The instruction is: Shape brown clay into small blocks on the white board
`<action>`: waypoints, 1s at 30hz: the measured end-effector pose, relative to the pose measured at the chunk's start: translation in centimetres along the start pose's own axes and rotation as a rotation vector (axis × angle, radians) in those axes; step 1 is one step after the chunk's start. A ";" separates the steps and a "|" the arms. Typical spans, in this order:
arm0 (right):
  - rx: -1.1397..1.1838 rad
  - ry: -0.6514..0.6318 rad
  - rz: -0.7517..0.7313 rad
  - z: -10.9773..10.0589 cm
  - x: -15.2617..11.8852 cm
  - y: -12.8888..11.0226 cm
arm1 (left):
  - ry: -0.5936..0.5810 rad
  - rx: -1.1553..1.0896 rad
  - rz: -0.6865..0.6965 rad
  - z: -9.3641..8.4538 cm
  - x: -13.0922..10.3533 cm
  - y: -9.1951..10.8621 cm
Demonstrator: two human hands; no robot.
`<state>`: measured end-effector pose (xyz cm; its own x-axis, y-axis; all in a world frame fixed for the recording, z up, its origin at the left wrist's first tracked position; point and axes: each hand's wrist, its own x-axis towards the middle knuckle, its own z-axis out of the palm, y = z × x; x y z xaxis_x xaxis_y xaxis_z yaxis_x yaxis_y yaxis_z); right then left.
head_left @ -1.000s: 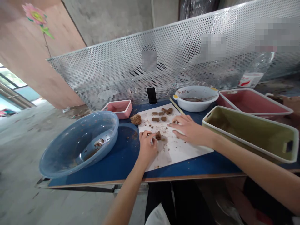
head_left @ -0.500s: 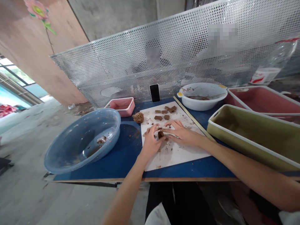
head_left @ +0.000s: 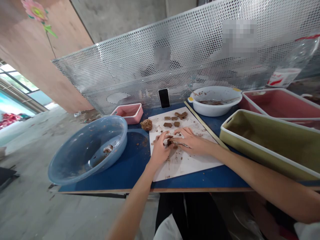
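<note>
The left hand (head_left: pixel 161 146) is curling around a small dark brown clay lump (head_left: pixel 170 142) — fingers half bent, pinching its side. The right hand (head_left: pixel 191 141) is touching it too — fingers loosely spread. The lump is sitting over the flat white board (head_left: pixel 188 164).

A single view, worn on the person's head, looks forward and steeply down from just above the near edge of the blue tabletop (head_left: pixel 120 166). It sits close to the white board (head_left: pixel 190 163) at mid-frame, faces the perforated metal screen (head_left: pixel 125 63) beyond, and takes in the wearer's own lap (head_left: pixel 185 216) below.
</note>
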<state>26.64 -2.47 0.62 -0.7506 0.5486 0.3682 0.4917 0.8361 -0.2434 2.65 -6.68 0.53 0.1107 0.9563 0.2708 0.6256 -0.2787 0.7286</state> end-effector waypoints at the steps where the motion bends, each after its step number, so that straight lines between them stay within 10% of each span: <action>1: 0.000 0.001 0.001 0.0 0.0 0.1 | 0.000 0.001 0.000 0.0 0.0 0.0; 30: 0.039 0.010 -0.080 -0.5 0.0 0.6 | -0.001 -0.030 0.010 0.0 -0.1 -0.2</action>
<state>27.13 -1.99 0.95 -0.7822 0.4803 0.3967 0.4127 0.8766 -0.2476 2.55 -6.73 0.35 0.1171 0.9535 0.2776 0.6008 -0.2906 0.7447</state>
